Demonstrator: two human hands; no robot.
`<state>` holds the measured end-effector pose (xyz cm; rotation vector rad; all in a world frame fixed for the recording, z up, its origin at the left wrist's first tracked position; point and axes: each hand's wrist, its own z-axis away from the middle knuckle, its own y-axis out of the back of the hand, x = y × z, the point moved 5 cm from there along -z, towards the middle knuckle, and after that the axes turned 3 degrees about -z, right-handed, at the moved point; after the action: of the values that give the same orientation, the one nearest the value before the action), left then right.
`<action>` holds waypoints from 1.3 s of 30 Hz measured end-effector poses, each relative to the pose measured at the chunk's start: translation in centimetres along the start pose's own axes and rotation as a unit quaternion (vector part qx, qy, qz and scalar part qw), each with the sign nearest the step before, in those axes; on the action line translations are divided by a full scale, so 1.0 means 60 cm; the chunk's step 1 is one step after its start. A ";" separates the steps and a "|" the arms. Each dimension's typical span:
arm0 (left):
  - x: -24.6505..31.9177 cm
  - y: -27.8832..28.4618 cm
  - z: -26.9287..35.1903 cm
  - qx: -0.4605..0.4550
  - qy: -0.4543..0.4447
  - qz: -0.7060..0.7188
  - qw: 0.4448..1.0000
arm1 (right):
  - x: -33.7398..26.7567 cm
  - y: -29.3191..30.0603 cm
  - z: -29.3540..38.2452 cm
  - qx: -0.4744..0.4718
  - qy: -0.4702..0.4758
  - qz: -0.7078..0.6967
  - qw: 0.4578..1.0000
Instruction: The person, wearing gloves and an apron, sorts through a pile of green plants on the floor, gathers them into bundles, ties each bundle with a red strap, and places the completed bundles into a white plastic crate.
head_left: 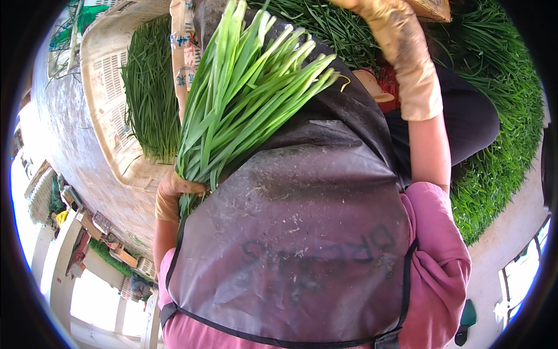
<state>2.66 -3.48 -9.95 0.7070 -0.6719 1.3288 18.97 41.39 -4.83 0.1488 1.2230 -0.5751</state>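
Observation:
My left hand (179, 187), in a tan rubber glove, grips a bunch of green chives (244, 104) by the leafy end. The pale cut stems fan out upward over the dark plastic apron (287, 196) on my lap. At the top edge of the picture is my right hand (370, 11), also in a stained tan glove. Its fingers are cut off by the frame, so what they hold or touch is hidden. Loose chives (318, 30) lie just below and to the left of that hand.
A cream plastic crate (102, 78) on the left holds neatly laid chives (150, 91). On the right spreads a large heap of chives (501, 144). Near my right forearm are red strings (389, 83), and a wooden piece (429, 8) is above. Farther left, a person (140, 288) is partly visible.

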 end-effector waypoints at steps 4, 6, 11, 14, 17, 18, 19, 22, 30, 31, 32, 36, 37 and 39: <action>0.007 -0.001 0.006 0.009 -0.033 -0.056 0.998 | 0.052 0.065 -0.047 -0.001 -0.074 0.674 0.735; 0.013 -0.003 0.006 0.014 -0.059 -0.095 0.994 | 0.074 0.054 -0.057 -0.043 -0.024 0.531 0.846; 0.020 -0.007 0.003 0.026 -0.111 -0.165 0.980 | 0.051 -0.064 -0.046 -0.170 0.090 0.117 0.974; 0.012 -0.006 0.006 0.034 -0.133 -0.196 0.971 | 0.006 -0.043 -0.044 -0.059 0.129 0.143 0.980; -0.007 -0.002 0.015 0.051 -0.116 -0.164 0.978 | 0.025 0.064 -0.045 0.140 -0.064 -0.009 0.988; -0.012 0.001 0.017 0.056 -0.115 -0.142 0.982 | 0.010 0.061 -0.069 0.063 0.050 0.260 0.962; -0.013 0.003 0.021 0.056 -0.129 -0.107 0.984 | 0.026 0.066 -0.077 0.004 0.083 0.533 0.842; -0.020 0.011 0.024 0.059 -0.066 -0.039 0.995 | 0.031 0.046 -0.063 0.044 0.201 0.489 0.848; 0.008 0.017 0.015 0.075 0.117 0.056 0.989 | 0.040 -0.102 -0.051 -0.074 -0.027 0.075 0.994; 0.009 0.017 0.009 0.081 0.120 0.076 0.987 | 0.034 -0.106 -0.055 -0.066 0.000 0.034 0.997; 0.017 0.017 0.003 0.097 0.072 0.011 0.993 | 0.027 -0.102 -0.055 -0.059 0.027 -0.007 0.998; 0.008 0.013 -0.018 0.091 0.026 -0.036 0.995 | 0.021 -0.075 -0.052 0.008 0.136 0.041 0.990; 0.002 0.012 -0.020 0.074 0.032 -0.024 0.996 | 0.022 -0.066 -0.056 0.020 0.122 0.081 0.989; -0.009 0.010 -0.018 0.032 0.049 0.007 0.998 | 0.011 -0.036 -0.059 0.064 0.144 0.022 0.987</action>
<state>2.07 -2.89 -11.02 0.6835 -0.5588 1.3939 15.07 40.81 -6.25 0.3766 1.4592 -0.6081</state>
